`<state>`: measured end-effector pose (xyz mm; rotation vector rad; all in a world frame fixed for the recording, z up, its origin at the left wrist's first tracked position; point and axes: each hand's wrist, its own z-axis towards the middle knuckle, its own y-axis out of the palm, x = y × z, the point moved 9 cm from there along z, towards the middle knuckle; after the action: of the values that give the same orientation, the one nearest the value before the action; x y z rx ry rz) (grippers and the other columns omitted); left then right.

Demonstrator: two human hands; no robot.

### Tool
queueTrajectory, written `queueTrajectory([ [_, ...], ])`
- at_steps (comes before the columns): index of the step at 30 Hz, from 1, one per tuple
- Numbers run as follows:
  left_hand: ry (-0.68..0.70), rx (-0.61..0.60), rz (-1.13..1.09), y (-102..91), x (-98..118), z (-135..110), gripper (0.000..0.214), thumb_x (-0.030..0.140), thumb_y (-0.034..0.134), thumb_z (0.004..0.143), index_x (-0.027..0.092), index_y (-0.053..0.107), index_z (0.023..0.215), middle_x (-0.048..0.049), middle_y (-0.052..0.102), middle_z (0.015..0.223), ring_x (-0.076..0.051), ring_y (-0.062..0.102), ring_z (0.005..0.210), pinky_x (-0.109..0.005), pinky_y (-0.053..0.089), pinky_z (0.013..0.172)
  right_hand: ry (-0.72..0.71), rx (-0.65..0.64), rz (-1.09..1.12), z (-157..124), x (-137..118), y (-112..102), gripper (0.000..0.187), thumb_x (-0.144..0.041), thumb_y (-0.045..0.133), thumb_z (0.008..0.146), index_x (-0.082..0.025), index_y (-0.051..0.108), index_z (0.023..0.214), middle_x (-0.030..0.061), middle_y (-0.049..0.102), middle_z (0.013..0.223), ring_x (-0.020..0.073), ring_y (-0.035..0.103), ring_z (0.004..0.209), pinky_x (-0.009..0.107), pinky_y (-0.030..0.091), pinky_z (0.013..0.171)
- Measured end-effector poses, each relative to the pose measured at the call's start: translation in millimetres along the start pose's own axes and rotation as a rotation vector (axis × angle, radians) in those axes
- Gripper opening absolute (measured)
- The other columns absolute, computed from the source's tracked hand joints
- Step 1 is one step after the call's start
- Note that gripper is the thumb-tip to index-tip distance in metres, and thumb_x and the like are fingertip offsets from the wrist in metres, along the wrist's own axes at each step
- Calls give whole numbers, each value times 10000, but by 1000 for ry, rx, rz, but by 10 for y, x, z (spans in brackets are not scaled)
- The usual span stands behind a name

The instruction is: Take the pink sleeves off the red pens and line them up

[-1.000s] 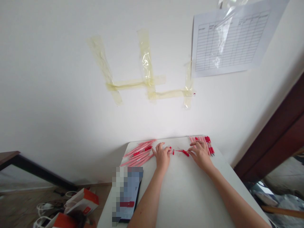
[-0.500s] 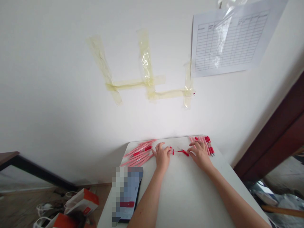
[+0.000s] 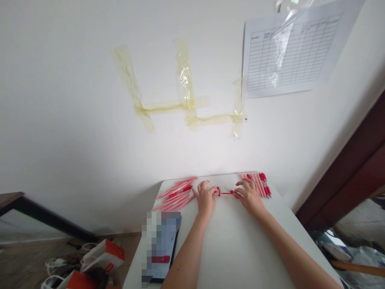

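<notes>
My left hand (image 3: pixel 207 197) rests over the white table (image 3: pixel 237 237), thumb and forefinger pinched on a small red pen part (image 3: pixel 219 192). My right hand (image 3: pixel 249 196) pinches another small red piece (image 3: pixel 232 192), partly hidden by the fingers. Between the two hands runs a thin red pen refill (image 3: pixel 226 193), its ends close to both red pieces. Left of my left hand lies a loose bunch of pale pink sticks (image 3: pixel 176 202) with red pens (image 3: pixel 179 192) among them. Past my right hand are more pink sticks (image 3: pixel 259 185) and red pens (image 3: pixel 266 186) in a row.
A phone (image 3: pixel 165 251), partly blurred out, lies at the table's left edge. Behind the table rises a white wall (image 3: pixel 192 156) with yellowed tape and a printed sheet (image 3: pixel 288 56). Orange and white bags (image 3: pixel 105 255) and cables are on the floor at left.
My right hand has shifted slightly left, bringing its red piece nearer to my left hand. The thin red refill now bridges the gap between them. My left hand has barely moved.
</notes>
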<state>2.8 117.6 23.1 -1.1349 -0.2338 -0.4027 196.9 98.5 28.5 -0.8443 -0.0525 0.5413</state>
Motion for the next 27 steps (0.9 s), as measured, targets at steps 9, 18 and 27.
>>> queueTrajectory([
  [9,-22,-7,-5,-4,-20,13,88,230,724,831,312,752,848,-37,546,1372,-307,438,1337,-747,173,1140,13,-26,11,-6,7,80,147,-263,594,928,-268,723,856,71,662,1148,306,463,1257,621,361,1090],
  [18,-60,41,-16,-27,-75,11,169,241,744,810,307,722,965,-52,580,1341,-307,461,1319,-746,176,1142,60,-28,18,-35,112,131,192,-273,564,939,-269,726,837,75,657,1142,314,471,1237,565,414,1046],
  [27,-125,48,-1,-134,-154,-12,179,382,808,755,265,735,869,-69,581,1351,-321,461,1317,-704,223,1141,109,15,37,-24,275,32,188,-341,588,939,-249,728,856,81,672,1089,312,503,1173,569,415,1046],
])
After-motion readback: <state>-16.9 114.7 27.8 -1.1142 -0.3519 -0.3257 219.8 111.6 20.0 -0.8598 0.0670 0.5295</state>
